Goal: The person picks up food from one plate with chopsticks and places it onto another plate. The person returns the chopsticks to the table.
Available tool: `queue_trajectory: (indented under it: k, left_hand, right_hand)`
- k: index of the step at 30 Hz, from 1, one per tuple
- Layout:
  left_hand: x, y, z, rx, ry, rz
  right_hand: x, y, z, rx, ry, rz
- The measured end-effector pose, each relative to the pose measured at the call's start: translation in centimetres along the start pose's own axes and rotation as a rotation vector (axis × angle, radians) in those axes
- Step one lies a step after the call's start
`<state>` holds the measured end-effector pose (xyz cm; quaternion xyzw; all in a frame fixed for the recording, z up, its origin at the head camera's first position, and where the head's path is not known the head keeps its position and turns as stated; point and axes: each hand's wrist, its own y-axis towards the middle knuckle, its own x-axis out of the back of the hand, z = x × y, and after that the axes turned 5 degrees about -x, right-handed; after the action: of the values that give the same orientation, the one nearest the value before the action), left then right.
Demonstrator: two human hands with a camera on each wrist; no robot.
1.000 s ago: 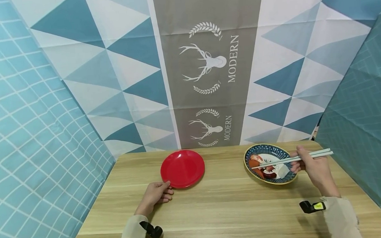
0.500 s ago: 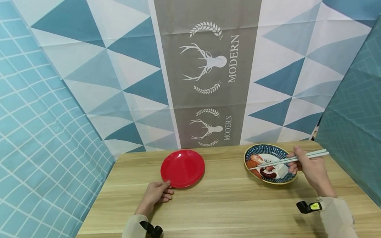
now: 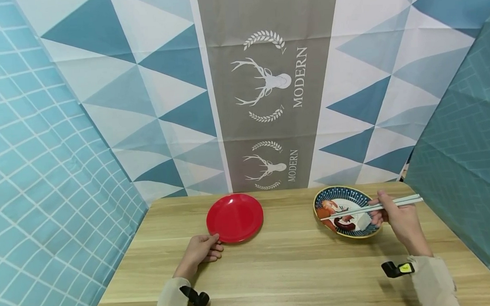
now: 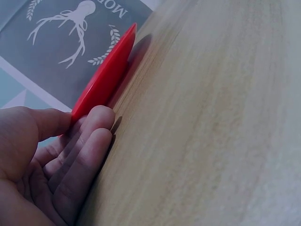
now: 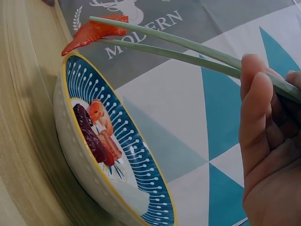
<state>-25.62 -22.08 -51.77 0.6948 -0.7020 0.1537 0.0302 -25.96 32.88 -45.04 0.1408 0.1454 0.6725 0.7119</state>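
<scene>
My left hand [image 3: 201, 250] pinches the near-left rim of a round red plate [image 3: 235, 217]. In the left wrist view the thumb lies on the edge of the plate [image 4: 106, 75], which is slightly raised at my fingers. A pair of pale green chopsticks [image 5: 164, 36] is gripped by my right hand [image 3: 401, 219]. Their tips hold an orange-red food piece [image 5: 96, 34] at the left rim of a blue patterned bowl [image 3: 355, 195]. Inside the bowl lie a dark red piece [image 5: 89, 134], a shrimp-like orange piece [image 5: 99, 115] and a whitish piece [image 5: 134, 197].
A wooden table [image 3: 287, 265] carries the plate on the left and the bowl on the right. Patterned cloth [image 3: 267, 102] hangs behind it, with a blue checked cloth [image 3: 44, 157] at the left side and a teal one [image 3: 462, 139] at the right.
My right hand and the chopsticks have shifted a little left. The orange-red piece has moved to the bowl's left rim. My left hand and the plate look unmoved.
</scene>
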Motion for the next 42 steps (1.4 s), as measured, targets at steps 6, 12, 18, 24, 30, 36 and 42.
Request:
queue_trajectory:
  k: [6, 12, 18, 24, 30, 36, 42]
  left_hand:
    - [-0.1, 0.0, 0.1, -0.003, -0.007, 0.008]
    - [-0.1, 0.1, 0.2, -0.004, -0.011, 0.015]
    - [-0.1, 0.1, 0.1, -0.007, -0.006, 0.013]
    - [0.0, 0.0, 0.0, -0.008, -0.004, 0.011]
    - [0.0, -0.1, 0.2, -0.013, -0.001, 0.015]
    - [0.1, -0.1, 0.2, -0.020, -0.004, 0.019]
    - [0.1, -0.1, 0.1, -0.018, -0.007, 0.017]
  right_hand:
    - [0.1, -0.2, -0.1, -0.028, 0.008, -0.030]
    - [0.0, -0.1, -0.2, -0.012, 0.026, -0.018]
    - [-0.4, 0.0, -0.3, 0.003, 0.048, 0.002]
    - [-0.9, 0.0, -0.5, 0.009, 0.054, 0.000]
    - [-1.0, 0.0, -0.8, 0.004, 0.050, -0.004]
    - [-1.1, -0.1, -0.8, -0.013, 0.050, -0.025]
    - [-1.2, -0.1, -0.7, -0.002, 0.060, -0.029]
